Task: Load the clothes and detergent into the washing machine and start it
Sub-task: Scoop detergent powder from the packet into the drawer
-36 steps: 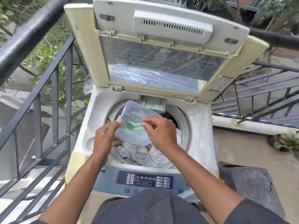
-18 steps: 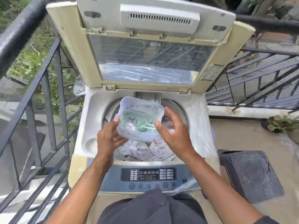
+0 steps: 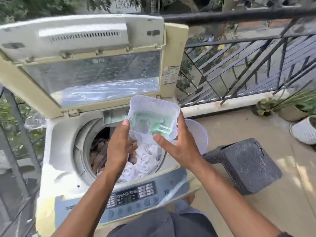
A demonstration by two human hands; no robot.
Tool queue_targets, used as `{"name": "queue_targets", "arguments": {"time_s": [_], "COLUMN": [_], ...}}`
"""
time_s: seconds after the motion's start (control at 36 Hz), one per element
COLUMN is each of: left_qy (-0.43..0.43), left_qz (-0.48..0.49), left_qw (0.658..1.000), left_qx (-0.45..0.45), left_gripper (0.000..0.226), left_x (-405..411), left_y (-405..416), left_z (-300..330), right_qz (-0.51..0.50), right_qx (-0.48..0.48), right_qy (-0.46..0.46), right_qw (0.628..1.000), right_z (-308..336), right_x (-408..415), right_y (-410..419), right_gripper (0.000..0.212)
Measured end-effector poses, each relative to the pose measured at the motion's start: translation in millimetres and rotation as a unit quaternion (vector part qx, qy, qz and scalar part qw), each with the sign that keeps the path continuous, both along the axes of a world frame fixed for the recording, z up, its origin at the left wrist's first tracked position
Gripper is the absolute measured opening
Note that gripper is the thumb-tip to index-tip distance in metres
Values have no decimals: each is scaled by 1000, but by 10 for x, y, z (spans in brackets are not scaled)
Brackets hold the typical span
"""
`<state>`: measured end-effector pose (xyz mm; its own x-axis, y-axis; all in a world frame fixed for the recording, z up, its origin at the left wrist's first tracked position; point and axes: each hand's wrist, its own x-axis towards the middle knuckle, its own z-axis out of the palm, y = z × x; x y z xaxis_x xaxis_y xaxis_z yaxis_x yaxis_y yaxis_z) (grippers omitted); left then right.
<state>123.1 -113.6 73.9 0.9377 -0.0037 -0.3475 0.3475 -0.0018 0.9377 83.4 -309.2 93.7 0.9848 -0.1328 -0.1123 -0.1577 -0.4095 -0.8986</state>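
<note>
A top-loading washing machine (image 3: pixel 59 151) stands with its lid (image 3: pixel 95 65) raised. White and brown clothes (image 3: pixel 147 159) fill its drum. Above the drum's right side I hold a translucent detergent box (image 3: pixel 152 115) with a green scoop (image 3: pixel 156 128) inside. My left hand (image 3: pixel 119 146) grips the box's left side, thumb up against its wall. My right hand (image 3: pixel 177 144) cups its right side, thumb under the front corner. The detergent drawer (image 3: pixel 112 115) sits open at the back rim. The control panel (image 3: pixel 131 195) lies along the front.
A black metal railing (image 3: pixel 239 65) runs behind and to the left. A dark cracked stool (image 3: pixel 246 165) stands right of the machine, with a translucent round lid or tub (image 3: pixel 198 134) behind my right hand. Potted plants (image 3: pixel 294 106) sit at the far right.
The view has swung to the right. The detergent box has moved right and up, from over the drum's middle to its right side. My right hand now cups the box.
</note>
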Motion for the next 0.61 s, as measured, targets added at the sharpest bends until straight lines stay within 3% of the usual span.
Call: {"name": "queue_targets", "arguments": {"time_s": [0.06, 0.22, 0.31, 0.39, 0.56, 0.61], "left_qy": [-20, -144, -160, -154, -176, -154], "left_qz": [-35, -169, -219, -258, -349, -378], "left_qw": [998, 949, 945, 944, 893, 881], "left_qx": [45, 226, 185, 137, 224, 240], "left_gripper": [84, 63, 46, 44, 34, 51], "left_x": [6, 83, 166, 216, 351, 398], "left_y": [-194, -896, -1282, -1674, -2595, -2928], "left_z": [59, 261, 343, 377, 252, 157], "right_qz": [-17, -70, -98, -119, -211, -249], "right_qx": [-12, 9, 24, 37, 57, 63], "right_qy": [-11, -27, -34, -36, -52, -51], "right_qw": [1000, 997, 994, 992, 974, 965], "right_z": [53, 182, 190, 162, -113, -256], "right_x": [-10, -46, -111, -182, -334, -389], "right_y": [-224, -950, -1341, -1717, -2461, -2691], "right_gripper": [121, 119, 112, 109, 108, 105]}}
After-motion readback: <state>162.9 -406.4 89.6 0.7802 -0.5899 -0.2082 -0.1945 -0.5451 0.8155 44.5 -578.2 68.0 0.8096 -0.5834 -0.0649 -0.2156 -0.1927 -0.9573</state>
